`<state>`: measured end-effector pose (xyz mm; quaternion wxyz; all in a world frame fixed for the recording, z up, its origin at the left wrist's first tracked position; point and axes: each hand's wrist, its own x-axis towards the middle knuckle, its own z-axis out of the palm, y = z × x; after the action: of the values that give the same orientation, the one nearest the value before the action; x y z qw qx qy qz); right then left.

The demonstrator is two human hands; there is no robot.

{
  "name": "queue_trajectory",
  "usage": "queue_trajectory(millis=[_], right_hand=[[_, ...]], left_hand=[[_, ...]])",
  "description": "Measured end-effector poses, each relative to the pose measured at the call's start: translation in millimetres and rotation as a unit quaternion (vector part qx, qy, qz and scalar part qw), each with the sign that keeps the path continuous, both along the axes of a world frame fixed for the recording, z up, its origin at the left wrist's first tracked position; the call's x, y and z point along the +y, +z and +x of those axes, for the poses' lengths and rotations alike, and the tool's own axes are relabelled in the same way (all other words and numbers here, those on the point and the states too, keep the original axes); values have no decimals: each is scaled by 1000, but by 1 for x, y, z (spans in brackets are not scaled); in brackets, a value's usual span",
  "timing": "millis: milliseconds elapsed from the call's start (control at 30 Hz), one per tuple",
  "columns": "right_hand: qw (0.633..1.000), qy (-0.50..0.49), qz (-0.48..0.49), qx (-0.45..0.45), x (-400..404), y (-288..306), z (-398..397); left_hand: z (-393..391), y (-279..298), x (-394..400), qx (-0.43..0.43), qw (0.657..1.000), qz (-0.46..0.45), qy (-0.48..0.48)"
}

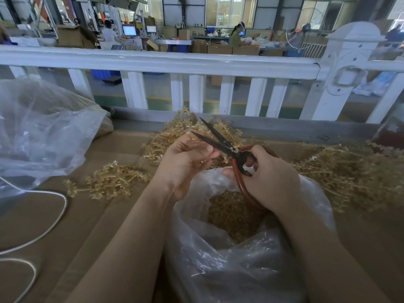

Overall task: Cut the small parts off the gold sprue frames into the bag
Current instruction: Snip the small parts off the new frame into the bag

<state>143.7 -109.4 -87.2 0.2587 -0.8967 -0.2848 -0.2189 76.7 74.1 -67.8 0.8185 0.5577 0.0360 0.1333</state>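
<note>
Cardboard worktop (109,149) strewn with gold sprue frames (115,180). Open scissors (218,143) gripped by right hand (269,178); frame piece pinched in left hand (185,160) over bag (218,248). Cutting step; blades to be closed on stem next.

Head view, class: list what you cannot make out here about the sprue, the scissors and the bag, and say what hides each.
- Sprue in the left hand: head view, curled fingers cover it; only blurred gold tips show.
- Scissors: the right hand hides most of the red handles.
- Bag: cut off by the bottom edge; crinkled plastic veils the cut parts, so fill depth is unclear.
- Single parts: too small and blurred to tell shape.
</note>
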Motion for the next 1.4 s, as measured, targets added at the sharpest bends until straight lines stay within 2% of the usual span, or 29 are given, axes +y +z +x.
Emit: queue_trajectory(millis=[367, 633, 1133, 1400], right_hand=[[999, 11, 30, 20, -1, 0, 0], [1000, 20, 1, 18, 0, 0, 1], [1000, -2, -8, -23, 3, 3, -2], [999, -7, 10, -30, 3, 4, -2]], left_hand=[[-2, -4, 9, -30, 995, -44, -89], [-1, -3, 2, -47, 998, -45, 10], [2, -4, -6, 5, 994, -106, 8], [0, -1, -9, 17, 996, -91, -6]])
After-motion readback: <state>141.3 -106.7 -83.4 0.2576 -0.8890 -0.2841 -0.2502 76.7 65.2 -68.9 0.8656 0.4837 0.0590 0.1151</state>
